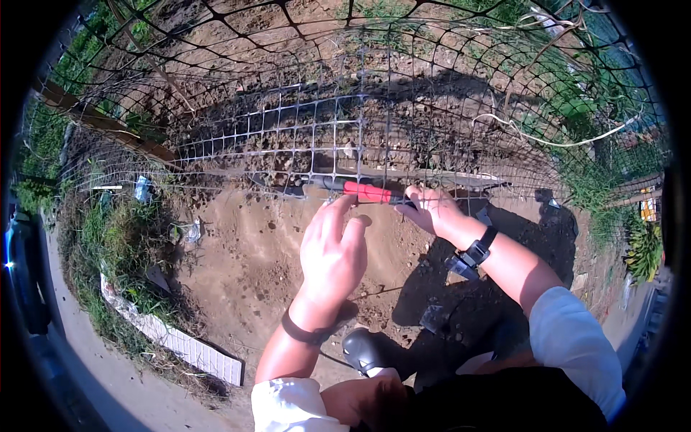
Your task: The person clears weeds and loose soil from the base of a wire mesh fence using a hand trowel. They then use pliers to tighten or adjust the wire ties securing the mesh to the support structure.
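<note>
A slim red-and-black tool (367,191) lies level against the plastic mesh netting (335,133) at mid-view; its exact kind does not show. My right hand (435,212) is closed on the tool's black right end, thumb and fingers pinching it. Just below the tool's left part is my left hand (332,248), its thumb apart from the loosely bent fingers. Those fingertips reach up to the tool and netting; whether they touch is unclear. Pale and dark strands of the netting cross in front of the soil and run across the upper view.
Beyond the netting is a soil bank with a wooden post (108,122) at the left. A white cord (554,140) hangs in the mesh at the right. A white ribbed strip (191,349) edges the weeds at lower left. My black shoe (367,349) stands on the dirt.
</note>
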The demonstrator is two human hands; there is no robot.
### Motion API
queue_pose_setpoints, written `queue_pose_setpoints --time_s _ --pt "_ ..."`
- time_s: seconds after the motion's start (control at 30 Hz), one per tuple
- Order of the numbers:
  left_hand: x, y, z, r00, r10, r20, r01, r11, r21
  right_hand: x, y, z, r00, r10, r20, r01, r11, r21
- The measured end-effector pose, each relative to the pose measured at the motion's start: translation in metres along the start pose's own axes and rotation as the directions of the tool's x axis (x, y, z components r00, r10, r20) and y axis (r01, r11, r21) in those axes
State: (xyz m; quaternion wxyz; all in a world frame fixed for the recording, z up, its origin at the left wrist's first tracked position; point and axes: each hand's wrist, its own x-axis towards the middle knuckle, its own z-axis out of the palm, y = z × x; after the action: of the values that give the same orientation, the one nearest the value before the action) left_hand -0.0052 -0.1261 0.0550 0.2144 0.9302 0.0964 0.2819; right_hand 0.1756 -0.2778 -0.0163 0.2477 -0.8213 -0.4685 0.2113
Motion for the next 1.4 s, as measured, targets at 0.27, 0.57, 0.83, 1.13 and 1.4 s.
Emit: queue_pose_setpoints --time_s 0.27,0.57,0.83,1.13,1.4 --pt "0.002 -0.003 0.008 0.999 -0.025 0.032 0.024 1.000 0.018 -0.036 -0.043 0.015 0.988 0.040 0.151 -0.031 0.998 -0.062" --pt "-0.002 -0.034 0.052 0.998 0.011 0.058 -0.021 0.984 0.178 -0.133 0.030 0.063 0.979 0.121 0.163 -0.092 0.981 -0.170" --pt "-0.002 -0.059 0.071 0.980 0.195 -0.048 -0.187 0.973 0.133 -0.167 0.025 -0.017 0.957 0.200 -0.209 -0.217 0.974 -0.060" --pt "-0.026 -0.080 0.120 0.966 0.068 0.249 -0.175 0.882 0.438 -0.213 0.038 -0.036 0.906 0.355 -0.229 -0.329 0.933 0.146" --pt "0.022 -0.098 0.168 0.971 -0.236 0.031 0.212 0.917 0.339 -0.212 0.027 -0.043 0.913 0.320 -0.254 -0.291 0.946 0.146"
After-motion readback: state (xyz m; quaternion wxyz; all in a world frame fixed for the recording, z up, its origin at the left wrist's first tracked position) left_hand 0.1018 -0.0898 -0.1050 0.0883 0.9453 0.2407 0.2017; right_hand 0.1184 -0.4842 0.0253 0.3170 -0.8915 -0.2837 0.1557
